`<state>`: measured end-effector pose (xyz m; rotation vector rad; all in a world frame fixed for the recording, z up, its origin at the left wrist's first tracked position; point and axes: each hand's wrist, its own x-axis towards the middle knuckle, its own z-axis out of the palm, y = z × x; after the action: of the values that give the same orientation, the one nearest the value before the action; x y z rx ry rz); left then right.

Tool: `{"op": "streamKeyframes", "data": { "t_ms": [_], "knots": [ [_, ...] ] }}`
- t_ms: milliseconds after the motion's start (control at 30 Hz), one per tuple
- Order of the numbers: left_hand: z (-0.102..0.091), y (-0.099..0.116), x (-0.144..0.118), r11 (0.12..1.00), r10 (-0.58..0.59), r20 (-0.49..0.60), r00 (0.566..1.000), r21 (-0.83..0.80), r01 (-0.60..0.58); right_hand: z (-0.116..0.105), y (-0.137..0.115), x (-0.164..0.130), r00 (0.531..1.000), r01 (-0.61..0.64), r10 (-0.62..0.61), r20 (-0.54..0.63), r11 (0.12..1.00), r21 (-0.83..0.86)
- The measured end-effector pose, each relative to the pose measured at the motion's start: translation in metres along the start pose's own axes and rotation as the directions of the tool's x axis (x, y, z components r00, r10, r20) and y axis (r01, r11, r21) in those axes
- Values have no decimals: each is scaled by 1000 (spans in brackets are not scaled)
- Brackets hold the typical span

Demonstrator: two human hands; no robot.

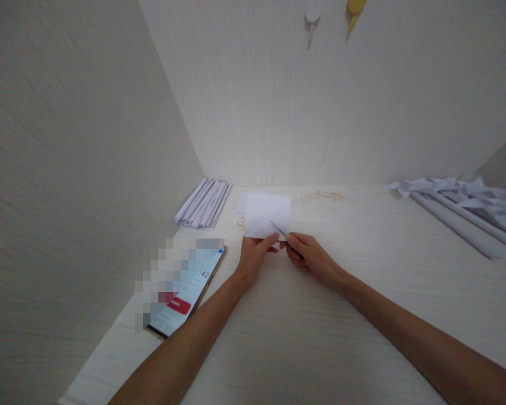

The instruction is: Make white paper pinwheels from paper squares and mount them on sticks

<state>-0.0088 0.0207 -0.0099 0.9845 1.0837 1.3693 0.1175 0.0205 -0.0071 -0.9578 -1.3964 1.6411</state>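
Note:
A white sheet of paper point(266, 214) is held up just above the pale desk. My left hand point(253, 254) pinches its lower left corner between thumb and fingers. My right hand point(310, 256) grips a thin blade or scissors point(279, 228) whose point lies across the paper's lower right edge. The two hands almost touch under the sheet.
A stack of folded white paper strips point(203, 203) lies at the back left. A phone point(185, 295) with a lit screen lies at the left. Rolled and folded paper pieces point(464, 205) fill the right side. Pale walls close the desk point(320, 337) at left and back.

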Motion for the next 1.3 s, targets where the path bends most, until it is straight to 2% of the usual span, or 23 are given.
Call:
{"op": "streamKeyframes", "data": {
  "t_ms": [633,733,900,1000,1100,1167,1300],
  "knots": [
    [1,2,-1,1000,1,-35,999,-9,-2,2,0,0,998,15,-16,-54,1000,-26],
    [-2,2,1,997,64,-125,990,-44,-70,2,0,0,999,12,-14,-49,999,-41],
    [-9,2,6,972,231,-310,922,23,-235,0,0,-1,999,21,-23,-30,997,-75],
    [-13,1,9,960,280,-401,872,91,-267,-1,-1,-1,1000,20,-20,-3,998,-61],
    [-14,-1,11,961,269,-486,832,75,-266,-3,-1,-1,1000,29,-29,-10,999,-21],
    [-13,-1,12,968,228,-503,834,24,-250,-3,0,-1,999,28,-27,-24,999,20],
    [-9,2,11,978,129,-454,882,-91,-190,-3,0,0,997,19,-6,-81,986,163]
  ]
}}
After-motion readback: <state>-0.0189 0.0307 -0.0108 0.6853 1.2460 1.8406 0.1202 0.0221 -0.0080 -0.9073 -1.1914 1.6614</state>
